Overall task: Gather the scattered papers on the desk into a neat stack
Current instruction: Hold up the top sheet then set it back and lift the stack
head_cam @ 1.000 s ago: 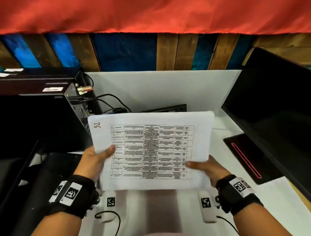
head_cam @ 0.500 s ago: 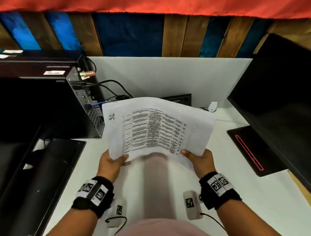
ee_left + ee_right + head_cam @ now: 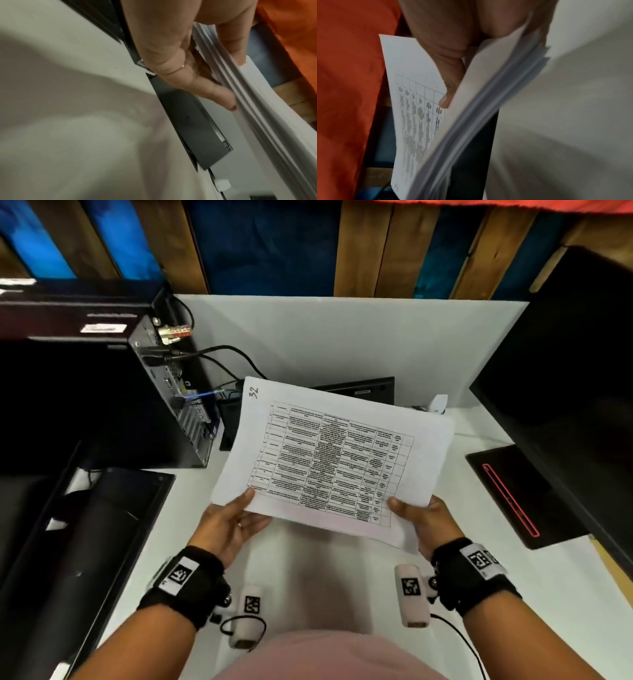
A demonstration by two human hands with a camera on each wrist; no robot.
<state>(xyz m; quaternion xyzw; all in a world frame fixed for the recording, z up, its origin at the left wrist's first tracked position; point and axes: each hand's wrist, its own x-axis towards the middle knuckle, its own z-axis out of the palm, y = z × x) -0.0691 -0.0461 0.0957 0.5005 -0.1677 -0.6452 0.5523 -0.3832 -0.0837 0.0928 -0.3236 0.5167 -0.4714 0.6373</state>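
A stack of white papers (image 3: 335, 460) with a printed table and a handwritten "32" on its top sheet hangs in the air over the white desk (image 3: 342, 559), turned clockwise. My left hand (image 3: 236, 518) pinches its near left corner, thumb on top and fingers beneath. My right hand (image 3: 421, 522) pinches the near right corner the same way. In the left wrist view the fingers (image 3: 202, 88) lie under the paper edges (image 3: 257, 101). The right wrist view shows the thumb (image 3: 447, 83) on the printed sheet (image 3: 412, 108) above several fanned sheet edges.
A black computer tower (image 3: 113, 405) with cables stands at the left. A dark flat panel (image 3: 85, 559) lies in front of it. A black monitor (image 3: 575, 405) and its base (image 3: 524, 494) with a red line sit at the right. A small white object (image 3: 438, 404) rests by the back partition.
The stack came down from an upright, square pose in front of me and turned clockwise. Both hands slid to its near corners and sank closer to the desk.
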